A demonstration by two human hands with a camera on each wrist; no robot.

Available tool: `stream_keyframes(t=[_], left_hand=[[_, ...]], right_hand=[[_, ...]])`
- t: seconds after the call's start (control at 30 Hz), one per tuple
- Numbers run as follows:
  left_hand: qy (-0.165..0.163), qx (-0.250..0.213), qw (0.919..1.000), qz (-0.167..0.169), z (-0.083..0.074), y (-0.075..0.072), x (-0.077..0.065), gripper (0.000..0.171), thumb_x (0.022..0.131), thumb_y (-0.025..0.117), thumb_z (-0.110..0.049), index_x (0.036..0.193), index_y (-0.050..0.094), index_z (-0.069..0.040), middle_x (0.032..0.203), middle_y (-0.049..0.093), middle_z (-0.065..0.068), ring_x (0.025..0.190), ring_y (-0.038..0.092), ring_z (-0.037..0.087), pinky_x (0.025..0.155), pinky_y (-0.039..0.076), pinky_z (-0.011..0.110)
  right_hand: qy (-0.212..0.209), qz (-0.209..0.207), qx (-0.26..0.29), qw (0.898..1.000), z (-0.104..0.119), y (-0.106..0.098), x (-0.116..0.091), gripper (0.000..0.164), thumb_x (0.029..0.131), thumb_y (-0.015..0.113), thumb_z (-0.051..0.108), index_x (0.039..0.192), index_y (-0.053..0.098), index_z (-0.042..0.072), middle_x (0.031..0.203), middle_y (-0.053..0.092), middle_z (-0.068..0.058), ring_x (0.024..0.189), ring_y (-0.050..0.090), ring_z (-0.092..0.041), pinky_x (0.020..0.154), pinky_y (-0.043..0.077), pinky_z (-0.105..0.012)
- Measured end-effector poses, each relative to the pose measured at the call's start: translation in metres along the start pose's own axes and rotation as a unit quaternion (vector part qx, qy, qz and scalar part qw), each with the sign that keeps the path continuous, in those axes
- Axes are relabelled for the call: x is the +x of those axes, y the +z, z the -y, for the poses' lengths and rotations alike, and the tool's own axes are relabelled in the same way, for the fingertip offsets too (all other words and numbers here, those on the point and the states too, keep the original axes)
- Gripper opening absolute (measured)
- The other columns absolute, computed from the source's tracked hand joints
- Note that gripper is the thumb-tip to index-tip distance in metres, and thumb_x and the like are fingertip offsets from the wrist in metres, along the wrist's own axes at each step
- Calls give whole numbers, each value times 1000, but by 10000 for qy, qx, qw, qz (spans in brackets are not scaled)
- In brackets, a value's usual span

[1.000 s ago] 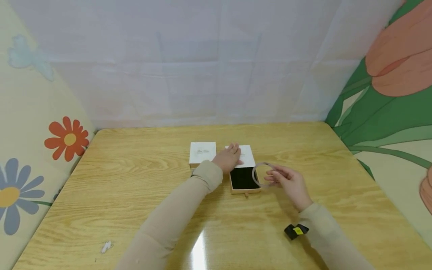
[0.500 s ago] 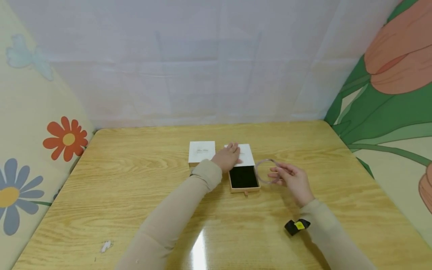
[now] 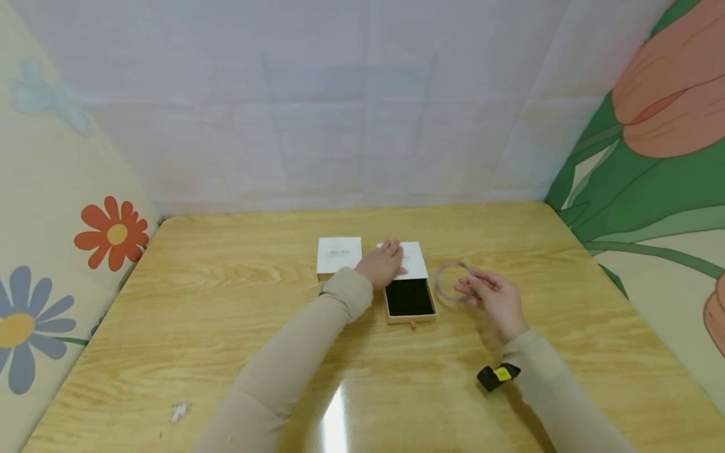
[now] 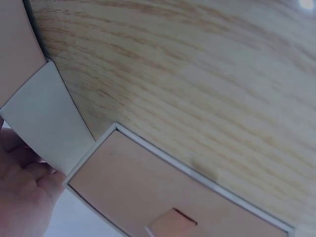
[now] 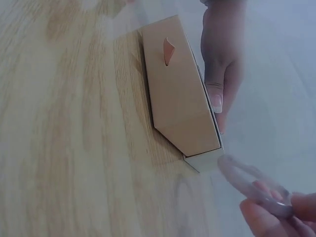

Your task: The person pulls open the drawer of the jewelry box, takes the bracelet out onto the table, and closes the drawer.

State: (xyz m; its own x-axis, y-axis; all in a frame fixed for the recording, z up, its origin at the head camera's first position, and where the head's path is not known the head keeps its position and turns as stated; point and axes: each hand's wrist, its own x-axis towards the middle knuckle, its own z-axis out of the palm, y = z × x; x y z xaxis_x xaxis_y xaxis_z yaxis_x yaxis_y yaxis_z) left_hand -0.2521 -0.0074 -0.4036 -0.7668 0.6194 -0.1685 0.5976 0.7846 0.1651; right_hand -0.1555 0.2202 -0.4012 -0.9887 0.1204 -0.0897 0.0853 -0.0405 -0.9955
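A white jewellery box (image 3: 418, 259) has its tan drawer (image 3: 411, 319) pulled out toward the person, showing a black lining and a small pull tab. On top of that box rests my left hand (image 3: 382, 264), fingers stretched forward. My right hand (image 3: 500, 303) pinches a pale, translucent bangle (image 3: 437, 282) between thumb and fingers, held up just right of the drawer. The right wrist view shows this bangle (image 5: 241, 180) near the box's corner, apart from the tan drawer (image 5: 180, 94). In the left wrist view, the left hand's fingers (image 4: 37, 175) are partly hidden behind the boxes.
A second white box (image 3: 338, 253) stands to the left of the left hand. A black strap-like item with a yellow patch (image 3: 500, 376) is by the right sleeve. A small white scrap (image 3: 179, 413) lies front left on the wooden table (image 3: 226, 302).
My right hand has drawn the bangle away from over the drawer's right edge, rightward and slightly back. The left hand stays on the box.
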Motion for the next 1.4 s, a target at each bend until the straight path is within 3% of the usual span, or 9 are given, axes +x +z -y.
stream_keyframes(t=[0.43, 1.03, 1.4], left_hand=[[-60, -9, 10000, 56, 1, 3, 0, 61, 105, 33, -36, 151, 23, 3, 159, 12, 19, 147, 10, 31, 119, 12, 36], [-64, 56, 9999, 117, -4, -5, -6, 60, 106, 30, -35, 151, 21, 4, 159, 12, 19, 147, 10, 31, 119, 12, 36], [-39, 9, 10000, 85, -3, -4, -5, 60, 106, 31, -35, 151, 22, 3, 159, 12, 19, 147, 10, 31, 119, 14, 37]], right_hand=[[171, -105, -86, 9998, -2, 3, 6, 40, 101, 50, 4, 131, 40, -20, 81, 72, 8, 76, 69, -3, 69, 57, -18], [438, -47, -187, 9989, -6, 5, 18, 43, 101, 52, 6, 133, 41, -19, 86, 73, 1, 77, 68, -2, 69, 57, -18], [618, -202, -410, 9970, -6, 2, 24, 40, 100, 54, 9, 129, 46, -19, 81, 71, 6, 73, 68, -2, 66, 57, -18]])
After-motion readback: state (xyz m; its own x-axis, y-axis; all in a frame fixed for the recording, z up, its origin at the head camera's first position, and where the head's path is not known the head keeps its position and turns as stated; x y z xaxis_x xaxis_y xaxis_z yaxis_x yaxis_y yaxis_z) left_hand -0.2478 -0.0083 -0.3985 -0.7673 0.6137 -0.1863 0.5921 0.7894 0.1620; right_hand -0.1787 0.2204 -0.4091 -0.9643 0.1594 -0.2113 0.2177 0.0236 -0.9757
